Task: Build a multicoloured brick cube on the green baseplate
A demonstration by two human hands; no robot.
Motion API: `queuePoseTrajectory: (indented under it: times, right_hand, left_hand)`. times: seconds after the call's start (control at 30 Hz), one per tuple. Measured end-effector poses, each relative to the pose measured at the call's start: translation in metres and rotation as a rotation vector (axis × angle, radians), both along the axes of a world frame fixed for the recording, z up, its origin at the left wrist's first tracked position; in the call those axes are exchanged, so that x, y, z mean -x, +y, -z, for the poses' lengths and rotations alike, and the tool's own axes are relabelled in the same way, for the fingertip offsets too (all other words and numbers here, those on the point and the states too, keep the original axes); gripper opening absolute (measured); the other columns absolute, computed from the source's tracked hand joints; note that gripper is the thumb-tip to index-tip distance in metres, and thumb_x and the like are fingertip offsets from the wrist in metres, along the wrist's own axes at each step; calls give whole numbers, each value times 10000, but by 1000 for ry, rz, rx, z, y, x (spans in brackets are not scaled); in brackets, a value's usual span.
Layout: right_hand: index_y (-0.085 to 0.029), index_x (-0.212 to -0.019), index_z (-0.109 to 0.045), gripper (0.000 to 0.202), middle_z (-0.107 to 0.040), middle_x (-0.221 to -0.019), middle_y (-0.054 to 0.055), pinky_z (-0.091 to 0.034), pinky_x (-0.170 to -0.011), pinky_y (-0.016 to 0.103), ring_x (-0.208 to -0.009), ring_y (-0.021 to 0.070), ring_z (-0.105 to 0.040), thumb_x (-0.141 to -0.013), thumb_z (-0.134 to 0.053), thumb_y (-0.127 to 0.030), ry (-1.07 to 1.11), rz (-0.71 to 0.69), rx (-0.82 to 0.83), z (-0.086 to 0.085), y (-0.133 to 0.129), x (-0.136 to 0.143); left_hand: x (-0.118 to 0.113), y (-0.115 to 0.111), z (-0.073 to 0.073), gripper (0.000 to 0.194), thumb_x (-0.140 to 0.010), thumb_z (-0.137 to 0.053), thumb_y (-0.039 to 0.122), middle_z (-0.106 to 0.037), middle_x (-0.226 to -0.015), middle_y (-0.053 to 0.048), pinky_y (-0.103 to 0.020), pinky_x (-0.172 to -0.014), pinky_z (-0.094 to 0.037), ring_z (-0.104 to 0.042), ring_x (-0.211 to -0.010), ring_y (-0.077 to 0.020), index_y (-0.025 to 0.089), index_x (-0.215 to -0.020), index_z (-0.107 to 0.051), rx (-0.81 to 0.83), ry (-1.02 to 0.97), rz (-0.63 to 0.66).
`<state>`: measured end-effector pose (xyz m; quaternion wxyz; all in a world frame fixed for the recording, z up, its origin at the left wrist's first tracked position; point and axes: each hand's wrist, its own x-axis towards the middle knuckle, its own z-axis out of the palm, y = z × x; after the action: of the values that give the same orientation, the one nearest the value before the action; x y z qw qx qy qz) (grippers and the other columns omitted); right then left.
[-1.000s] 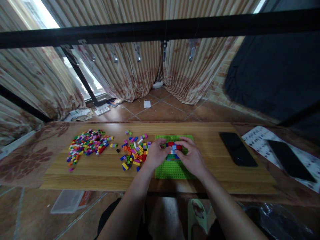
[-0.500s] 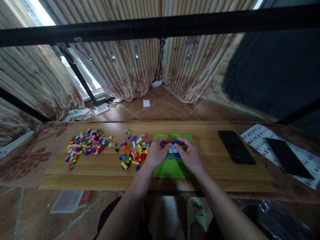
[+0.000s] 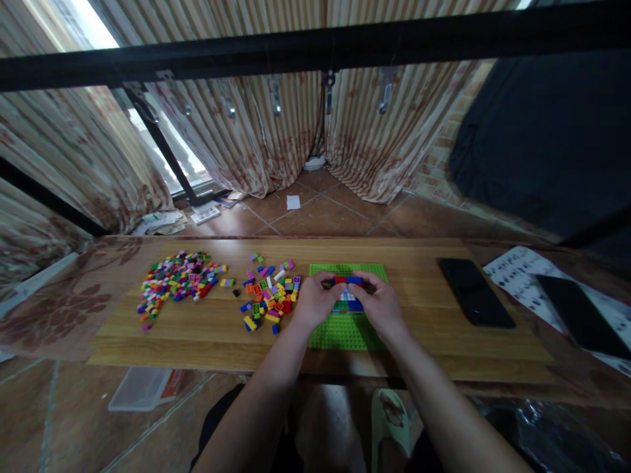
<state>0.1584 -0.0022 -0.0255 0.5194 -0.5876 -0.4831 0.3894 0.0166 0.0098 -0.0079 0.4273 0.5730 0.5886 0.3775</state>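
A green studded baseplate lies on the wooden board. On its middle sits a block of toy bricks in red, blue, white and green. My left hand grips the left side of these bricks, thumb at the front and fingers curled behind. From the right, my right hand closes on the same bricks in a matching way, the thumbs close together. The fingertips behind the bricks are partly hidden. Just left of my left hand lies a loose group of bricks in mixed colours.
A larger pile of small bricks lies farther left on the wooden board. To the right rest a black phone, a printed sheet and another dark flat device. A clear plastic container is on the floor.
The view has shifted slightly, so the scene sits a little farther right. Both hands stay on the bricks in nearly the same pose.
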Motion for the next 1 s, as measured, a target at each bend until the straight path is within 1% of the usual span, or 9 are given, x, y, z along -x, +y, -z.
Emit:
queuePoseTrajectory:
  times: [0.13,0.27,0.43,0.57,0.73,0.83,1.0]
  right_hand:
    - [-190,-963,-702,384,-728,-861,49,-532,-732,380,-767,212,-657,-633,-715,-386,66,23,24,2,1,2]
    - [-180,-968,-702,397,-720,-868,58,-524,-712,377,-770,217,-650,-630,-709,-389,67,38,42,5,2,4]
    - [-176,-953,-709,378,-719,-885,63,-519,-730,382,-790,219,-644,-640,-708,-388,52,45,20,5,3,4]
    - [-181,-949,-710,387,-721,-846,47,-520,-722,380,-755,211,-642,-621,-732,-384,99,28,48,4,2,2]
    - [-191,-962,-710,406,-724,-842,43,-524,-702,368,-747,207,-641,-626,-741,-417,91,6,33,4,0,0]
    - [-195,-983,-707,423,-727,-850,46,-525,-698,364,-744,204,-642,-649,-731,-453,101,-11,41,4,0,0]
    - [-199,-951,-710,383,-737,-904,62,-523,-744,378,-810,221,-658,-706,-670,-490,95,36,50,3,1,0]
  left_hand:
    - [-1,2,4,257,-727,-699,303,-705,-776,-45,-233,-594,-447,-593,-633,-130,110,-895,-715,14,-34,-18]
    - [-3,5,9,266,-700,-720,291,-707,-781,-53,-244,-607,-461,-602,-649,-140,112,-896,-718,25,-35,-52]
    - [-5,5,8,212,-690,-726,253,-713,-787,-49,-262,-663,-487,-629,-704,-158,129,-863,-720,7,-7,-77]
    - [-4,1,6,245,-719,-710,278,-729,-857,-77,-291,-715,-505,-654,-774,-189,129,-912,-719,-6,37,-54]
    - [-3,-4,5,276,-766,-670,304,-730,-972,-99,-306,-761,-520,-666,-823,-200,150,-990,-712,-64,91,-45]
    - [4,-3,1,276,-801,-622,280,-727,-989,-106,-307,-766,-522,-667,-803,-191,142,-1026,-702,-86,82,-43]
    - [28,6,-3,204,-808,-544,163,-726,-845,-62,-265,-739,-503,-645,-766,-161,137,-909,-719,-141,29,-43]
